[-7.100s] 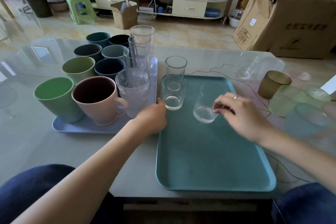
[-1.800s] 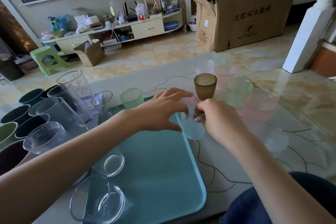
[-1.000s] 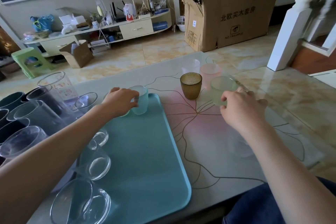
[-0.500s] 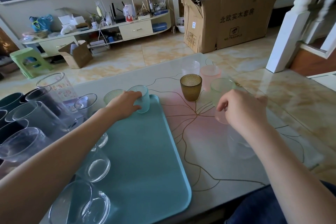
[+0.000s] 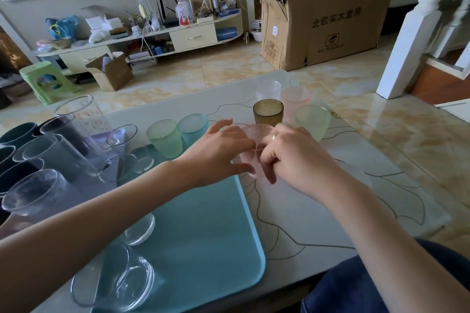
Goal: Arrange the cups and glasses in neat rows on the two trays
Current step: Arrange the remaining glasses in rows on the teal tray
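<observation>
Moved: pink cup [image 5: 254, 150] to teal tray [image 5: 203, 236] edge | hands: right hand [image 5: 292, 157] grips cup, left hand [image 5: 218, 155] spread beside

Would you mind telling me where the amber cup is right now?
The amber cup stands on the table right of the teal tray, just beyond both hands, with the pale green cup to its right.

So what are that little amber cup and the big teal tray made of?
The small amber dimpled cup looks like tinted translucent plastic, or possibly pressed glass: light passes through its pebbled wall. The large teal rectangular tray appears to be matte moulded plastic: uniform colour, rounded raised rim, soft sheen.
</observation>
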A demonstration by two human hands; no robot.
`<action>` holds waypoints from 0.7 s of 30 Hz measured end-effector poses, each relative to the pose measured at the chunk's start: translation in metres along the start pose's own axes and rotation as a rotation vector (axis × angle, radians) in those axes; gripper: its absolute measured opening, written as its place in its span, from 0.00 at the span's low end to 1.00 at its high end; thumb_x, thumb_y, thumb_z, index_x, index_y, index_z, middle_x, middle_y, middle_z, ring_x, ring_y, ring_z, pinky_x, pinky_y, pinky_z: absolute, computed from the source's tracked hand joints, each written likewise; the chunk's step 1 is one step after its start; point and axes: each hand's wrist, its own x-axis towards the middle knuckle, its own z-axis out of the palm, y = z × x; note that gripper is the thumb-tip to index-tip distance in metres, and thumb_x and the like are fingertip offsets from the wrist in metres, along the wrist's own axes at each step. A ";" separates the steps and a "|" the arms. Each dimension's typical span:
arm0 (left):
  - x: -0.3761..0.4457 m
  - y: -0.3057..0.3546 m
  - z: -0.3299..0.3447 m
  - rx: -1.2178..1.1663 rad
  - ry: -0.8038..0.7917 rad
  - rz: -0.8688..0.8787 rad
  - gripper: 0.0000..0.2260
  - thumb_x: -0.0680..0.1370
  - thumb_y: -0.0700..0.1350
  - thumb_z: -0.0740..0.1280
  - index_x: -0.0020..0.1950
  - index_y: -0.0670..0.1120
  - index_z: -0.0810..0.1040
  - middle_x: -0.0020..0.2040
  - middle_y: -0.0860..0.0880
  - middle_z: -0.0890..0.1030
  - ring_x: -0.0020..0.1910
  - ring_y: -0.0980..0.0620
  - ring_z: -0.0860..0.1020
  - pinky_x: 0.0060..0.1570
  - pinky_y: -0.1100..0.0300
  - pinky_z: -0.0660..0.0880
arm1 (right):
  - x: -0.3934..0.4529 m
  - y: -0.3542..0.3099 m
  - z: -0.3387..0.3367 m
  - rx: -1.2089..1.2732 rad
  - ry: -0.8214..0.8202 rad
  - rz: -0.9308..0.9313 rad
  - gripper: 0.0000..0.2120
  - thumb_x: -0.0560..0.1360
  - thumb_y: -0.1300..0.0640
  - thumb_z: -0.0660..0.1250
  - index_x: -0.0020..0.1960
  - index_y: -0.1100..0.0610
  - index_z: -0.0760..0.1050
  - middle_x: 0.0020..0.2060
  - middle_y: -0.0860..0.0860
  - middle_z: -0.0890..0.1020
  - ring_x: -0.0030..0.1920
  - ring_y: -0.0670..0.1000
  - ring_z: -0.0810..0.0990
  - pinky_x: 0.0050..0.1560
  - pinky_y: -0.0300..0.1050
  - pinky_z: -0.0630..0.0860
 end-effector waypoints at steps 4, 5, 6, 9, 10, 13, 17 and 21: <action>-0.014 -0.009 -0.005 -0.001 -0.031 -0.032 0.09 0.73 0.52 0.70 0.44 0.47 0.78 0.39 0.52 0.79 0.45 0.48 0.77 0.59 0.56 0.67 | 0.005 0.004 0.006 0.152 0.054 -0.010 0.13 0.69 0.65 0.62 0.33 0.54 0.82 0.50 0.48 0.80 0.54 0.49 0.73 0.53 0.48 0.71; -0.019 -0.014 -0.008 -0.011 -0.048 -0.073 0.08 0.73 0.52 0.70 0.44 0.47 0.78 0.40 0.52 0.80 0.46 0.49 0.77 0.57 0.57 0.68 | 0.005 0.007 0.007 0.152 0.099 0.002 0.15 0.71 0.68 0.62 0.36 0.53 0.83 0.54 0.47 0.78 0.56 0.48 0.71 0.55 0.47 0.71; -0.025 -0.021 -0.012 -0.016 -0.075 -0.134 0.09 0.74 0.53 0.69 0.45 0.47 0.79 0.42 0.52 0.81 0.47 0.49 0.77 0.57 0.57 0.68 | 0.006 0.011 0.007 0.142 0.142 0.015 0.16 0.72 0.69 0.61 0.38 0.53 0.83 0.56 0.46 0.77 0.58 0.47 0.70 0.56 0.47 0.71; -0.048 -0.043 -0.021 0.013 -0.150 -0.325 0.13 0.74 0.56 0.64 0.48 0.48 0.80 0.46 0.53 0.82 0.50 0.50 0.77 0.57 0.60 0.65 | 0.003 0.018 0.006 0.123 0.180 0.055 0.15 0.74 0.68 0.61 0.42 0.52 0.83 0.59 0.46 0.75 0.59 0.47 0.70 0.58 0.47 0.71; -0.056 -0.050 -0.022 0.029 -0.158 -0.372 0.13 0.75 0.56 0.64 0.48 0.49 0.80 0.47 0.53 0.82 0.51 0.50 0.77 0.58 0.60 0.64 | 0.001 0.019 0.006 0.117 0.173 0.062 0.15 0.74 0.68 0.61 0.42 0.51 0.82 0.59 0.46 0.75 0.59 0.47 0.70 0.58 0.47 0.71; -0.078 -0.062 -0.022 0.074 -0.177 -0.507 0.11 0.75 0.56 0.65 0.47 0.50 0.80 0.47 0.55 0.83 0.49 0.50 0.77 0.63 0.58 0.59 | -0.003 0.016 0.008 0.080 0.154 0.076 0.16 0.75 0.67 0.60 0.42 0.50 0.82 0.60 0.45 0.75 0.60 0.47 0.70 0.57 0.46 0.71; -0.092 -0.062 -0.013 0.103 -0.299 -0.611 0.08 0.76 0.54 0.65 0.43 0.52 0.77 0.43 0.55 0.80 0.45 0.50 0.72 0.57 0.59 0.58 | -0.007 0.015 0.010 0.054 0.112 0.116 0.18 0.75 0.65 0.61 0.40 0.46 0.82 0.61 0.44 0.75 0.62 0.47 0.70 0.56 0.46 0.70; -0.095 -0.057 -0.005 0.087 -0.359 -0.635 0.12 0.77 0.51 0.63 0.34 0.53 0.68 0.37 0.54 0.76 0.43 0.49 0.71 0.50 0.61 0.59 | -0.010 0.017 0.010 0.056 0.093 0.160 0.18 0.75 0.66 0.60 0.40 0.46 0.82 0.57 0.42 0.77 0.59 0.46 0.71 0.54 0.45 0.70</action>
